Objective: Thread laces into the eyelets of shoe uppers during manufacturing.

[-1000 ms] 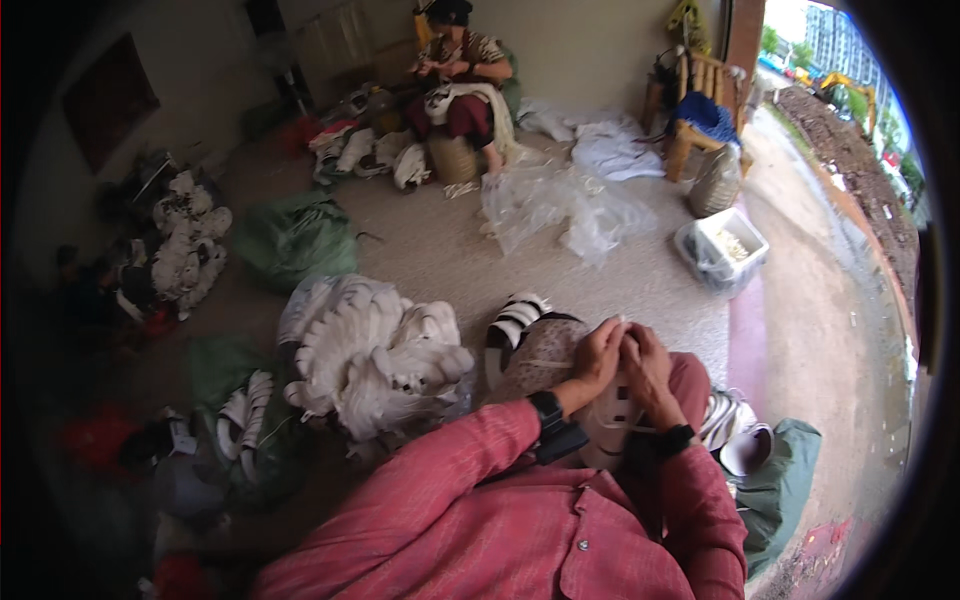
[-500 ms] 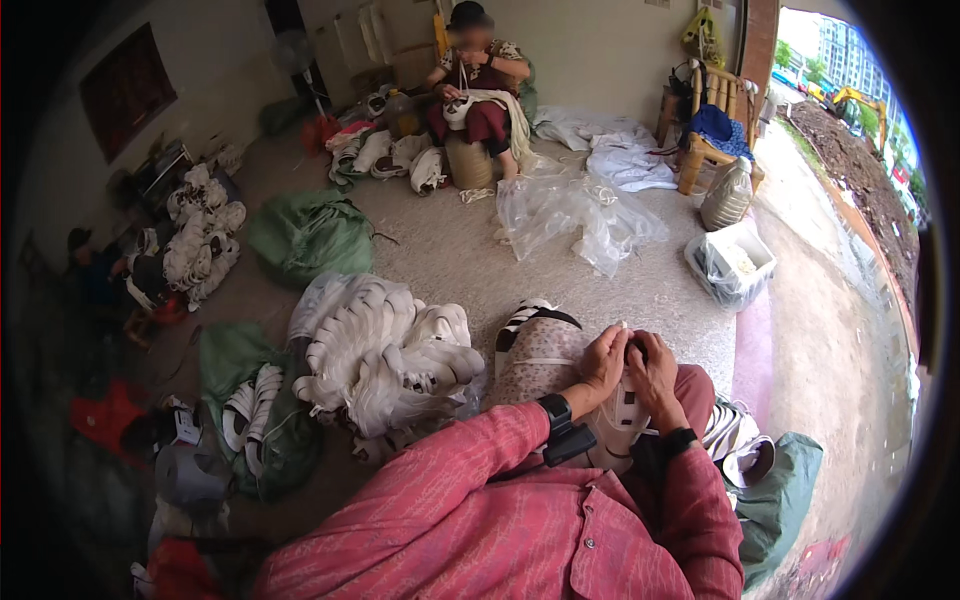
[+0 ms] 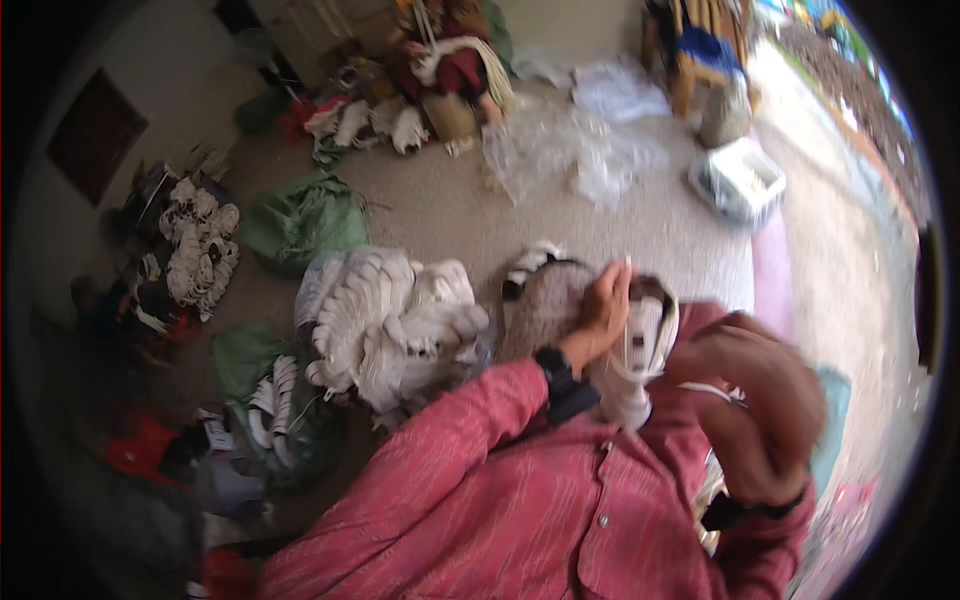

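On my lap stands a white shoe upper (image 3: 640, 335) with dark openings and a loop of white cord along its edge. My left hand (image 3: 605, 310) is closed on the upper's left side, its fingers pressed together near the top. A small white tip shows at those fingertips. My right hand (image 3: 765, 400) is apart from the upper, to its right, curled and badly smeared by motion. A short white strand (image 3: 712, 389) shows beside its fingers; whether they grip it is unclear. Left of the upper is a patterned, pale cloth-covered form (image 3: 545, 300).
A heap of white shoe uppers (image 3: 385, 320) lies left of my lap. Behind it sits a green sack (image 3: 305, 225). Farther off are clear plastic sheeting (image 3: 570, 155), a white tub (image 3: 745, 180), a chair (image 3: 700, 60) and a seated person (image 3: 455, 70) working.
My right hand has left the upper and swung right, toward me. My left hand stays on the upper. The cord loop now shows, and the whole view has shifted and blurred.
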Motion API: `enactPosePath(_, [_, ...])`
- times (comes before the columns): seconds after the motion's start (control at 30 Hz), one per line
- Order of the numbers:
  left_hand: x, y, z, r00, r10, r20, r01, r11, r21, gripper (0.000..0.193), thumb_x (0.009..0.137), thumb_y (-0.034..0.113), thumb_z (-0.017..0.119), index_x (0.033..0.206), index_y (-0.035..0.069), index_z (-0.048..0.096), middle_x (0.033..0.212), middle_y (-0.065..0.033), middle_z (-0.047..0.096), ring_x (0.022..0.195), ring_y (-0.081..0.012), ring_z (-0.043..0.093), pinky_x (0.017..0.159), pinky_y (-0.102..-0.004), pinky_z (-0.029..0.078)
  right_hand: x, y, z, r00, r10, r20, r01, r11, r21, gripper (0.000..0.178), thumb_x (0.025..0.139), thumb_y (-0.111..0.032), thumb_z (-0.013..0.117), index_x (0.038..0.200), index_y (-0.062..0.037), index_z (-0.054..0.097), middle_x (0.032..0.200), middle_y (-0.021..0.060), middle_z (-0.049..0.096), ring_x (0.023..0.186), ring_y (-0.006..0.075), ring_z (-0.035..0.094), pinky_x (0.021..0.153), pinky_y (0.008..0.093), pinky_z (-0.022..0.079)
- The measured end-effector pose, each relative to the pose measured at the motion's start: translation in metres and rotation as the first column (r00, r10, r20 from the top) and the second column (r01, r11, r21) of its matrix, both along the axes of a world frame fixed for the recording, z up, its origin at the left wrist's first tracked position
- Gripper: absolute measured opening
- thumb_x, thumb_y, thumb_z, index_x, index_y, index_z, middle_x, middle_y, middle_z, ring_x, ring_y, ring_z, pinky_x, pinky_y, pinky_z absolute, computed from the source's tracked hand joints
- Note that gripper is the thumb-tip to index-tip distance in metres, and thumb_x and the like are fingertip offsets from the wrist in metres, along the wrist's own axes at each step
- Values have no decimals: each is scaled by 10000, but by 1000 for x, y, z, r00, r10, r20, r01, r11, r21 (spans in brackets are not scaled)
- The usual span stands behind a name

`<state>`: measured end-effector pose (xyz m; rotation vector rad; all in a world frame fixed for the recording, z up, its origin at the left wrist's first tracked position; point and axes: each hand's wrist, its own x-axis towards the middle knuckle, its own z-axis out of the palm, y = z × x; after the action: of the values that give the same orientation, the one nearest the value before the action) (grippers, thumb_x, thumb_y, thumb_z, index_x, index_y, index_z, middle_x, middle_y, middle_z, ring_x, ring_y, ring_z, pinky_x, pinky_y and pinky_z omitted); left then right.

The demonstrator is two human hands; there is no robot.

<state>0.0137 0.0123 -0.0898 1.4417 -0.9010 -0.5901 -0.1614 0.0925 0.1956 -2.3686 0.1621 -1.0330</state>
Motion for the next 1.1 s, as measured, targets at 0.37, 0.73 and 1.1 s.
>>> enactPosePath(0.37, [-6, -12, 16, 981, -155, -119, 142, 984, -110, 258, 1022, 204, 478, 999, -3, 630, 987, -66, 672, 899, -136, 620, 845, -264, 494, -46, 11, -12, 964, 257, -67, -259, 965, -33, 138, 725, -196, 637, 813, -94, 665, 748, 33, 661, 675, 212, 637, 635, 317, 513])
enactPosePath(0.73, [-9, -6, 16, 983, -154, -102, 146, 985, -90, 258, 1027, 197, 463, 1005, -1, 627, 1017, -70, 670, 949, -133, 606, 876, -267, 479, -8, 17, -14, 860, 499, 107, -489, 866, -107, 152, 715, -199, 640, 797, -72, 650, 714, 52, 644, 668, 225, 637, 640, 335, 516])
enactPosePath(1.1, [-5, -18, 7, 981, -148, -128, 132, 983, -127, 233, 1010, 191, 501, 993, 20, 659, 979, -61, 694, 888, -105, 615, 834, -249, 485, -10, 26, -32, 847, 526, 77, -526, 850, -25, 170, 705, -203, 643, 782, -51, 634, 680, 70, 627, 660, 238, 637, 645, 353, 518])
